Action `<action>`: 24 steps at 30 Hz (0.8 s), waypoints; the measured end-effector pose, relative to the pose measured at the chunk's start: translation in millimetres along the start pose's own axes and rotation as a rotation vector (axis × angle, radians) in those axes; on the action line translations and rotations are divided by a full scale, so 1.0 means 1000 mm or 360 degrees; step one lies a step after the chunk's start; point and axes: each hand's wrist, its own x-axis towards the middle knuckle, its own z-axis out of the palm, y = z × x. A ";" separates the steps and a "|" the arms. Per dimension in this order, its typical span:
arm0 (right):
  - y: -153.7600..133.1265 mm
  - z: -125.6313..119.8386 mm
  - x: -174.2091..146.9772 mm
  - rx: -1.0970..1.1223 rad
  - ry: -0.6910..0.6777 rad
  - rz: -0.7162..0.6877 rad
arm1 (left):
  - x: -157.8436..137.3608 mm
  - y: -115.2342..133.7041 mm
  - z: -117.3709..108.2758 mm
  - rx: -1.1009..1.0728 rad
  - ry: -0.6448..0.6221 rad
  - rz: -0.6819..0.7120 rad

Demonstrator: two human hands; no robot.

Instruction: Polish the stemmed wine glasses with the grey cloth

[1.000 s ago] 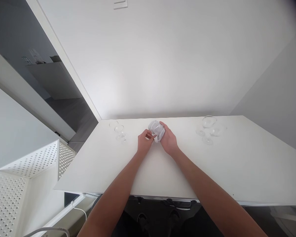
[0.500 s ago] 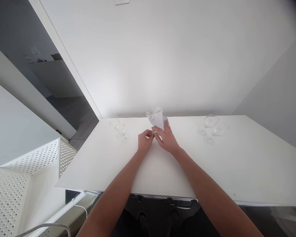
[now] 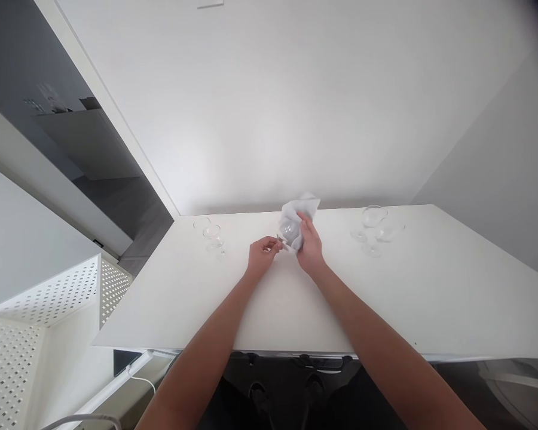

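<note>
Over the middle of the white table, my left hand pinches the stem end of a clear stemmed glass. My right hand is wrapped round a white cloth, which it presses against the side of the glass bowl. The glass lies tilted between both hands, its bowl partly covered by cloth. Its foot is hard to make out behind my left fingers.
Stemmed glasses stand at the table's left end. More clear glasses stand to the right. The white table meets a white wall at the back. A perforated white bin is at lower left.
The cloth has shifted right and now wraps the bowl, which has come into plain sight. My right hand has moved off the stem onto the cloth. The view has shifted slightly.
</note>
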 end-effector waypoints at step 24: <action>0.012 -0.011 0.004 -0.0405 -0.0450 0.0410 | 0.004 -0.001 -0.007 -0.0419 0.0333 0.0039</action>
